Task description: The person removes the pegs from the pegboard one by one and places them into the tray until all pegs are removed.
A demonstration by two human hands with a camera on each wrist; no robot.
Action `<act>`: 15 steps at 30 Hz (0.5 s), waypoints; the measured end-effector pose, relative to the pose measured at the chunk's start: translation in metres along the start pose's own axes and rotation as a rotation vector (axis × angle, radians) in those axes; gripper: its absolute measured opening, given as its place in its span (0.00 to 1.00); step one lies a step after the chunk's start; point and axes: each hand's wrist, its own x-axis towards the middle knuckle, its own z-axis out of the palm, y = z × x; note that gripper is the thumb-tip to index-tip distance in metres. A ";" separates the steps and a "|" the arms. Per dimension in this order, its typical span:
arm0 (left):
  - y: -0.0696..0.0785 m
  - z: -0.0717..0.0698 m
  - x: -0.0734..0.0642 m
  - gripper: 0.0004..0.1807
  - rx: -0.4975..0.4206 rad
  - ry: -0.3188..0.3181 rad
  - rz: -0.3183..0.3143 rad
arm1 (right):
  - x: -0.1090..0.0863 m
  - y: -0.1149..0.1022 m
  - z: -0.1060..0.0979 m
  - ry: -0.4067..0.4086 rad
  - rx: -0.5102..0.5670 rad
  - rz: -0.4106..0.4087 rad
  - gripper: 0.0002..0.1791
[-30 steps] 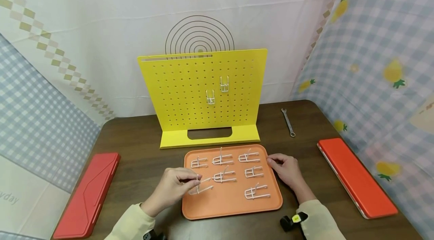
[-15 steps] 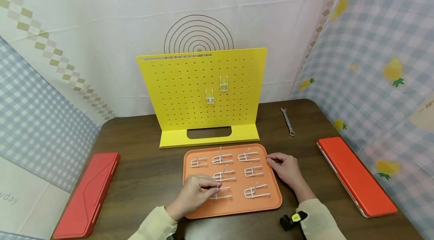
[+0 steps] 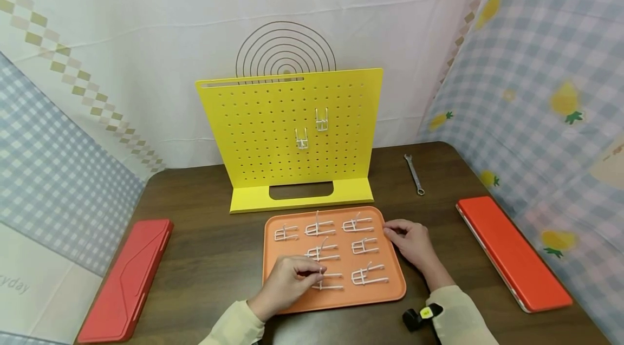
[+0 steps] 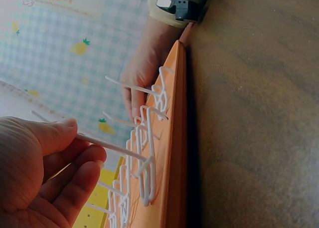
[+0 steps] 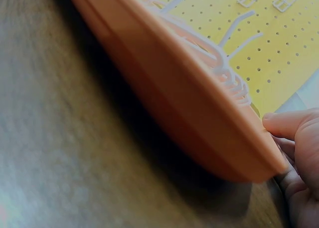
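My left hand point(image 3: 288, 284) pinches a white wire pegboard hook point(image 3: 332, 287) between thumb and fingertips, low over the front middle of the orange tray point(image 3: 358, 293). In the left wrist view the thumb presses on the straight arm of that hook point(image 4: 114, 148), whose bent frame is at the tray's surface; whether it touches is unclear. My right hand point(image 3: 411, 242) grips the tray's right rim, thumb on the edge point(image 5: 271, 163) and fingers outside it. Several similar hooks point(image 3: 364, 246) lie on the tray, their arms pointing right.
Behind the tray stands a yellow pegboard point(image 3: 263, 139) with two white hooks point(image 3: 322, 120) hung on it. A wrench point(image 3: 414, 174) lies at the back right. A red case point(image 3: 129, 280) lies at the left, an orange-red case point(image 3: 512, 253) at the right.
My left hand has moved right across the tray with the hook, from its left side toward the front middle. The right hand has stayed at the rim.
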 end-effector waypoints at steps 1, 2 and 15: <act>0.000 0.000 0.000 0.05 0.001 0.003 0.001 | 0.000 0.000 0.000 -0.001 0.001 -0.001 0.07; 0.000 0.000 0.000 0.05 0.001 0.005 -0.001 | 0.000 0.000 0.000 0.000 0.003 0.000 0.07; 0.002 0.002 -0.001 0.05 -0.009 0.029 0.012 | 0.000 0.001 0.000 0.004 -0.002 -0.015 0.07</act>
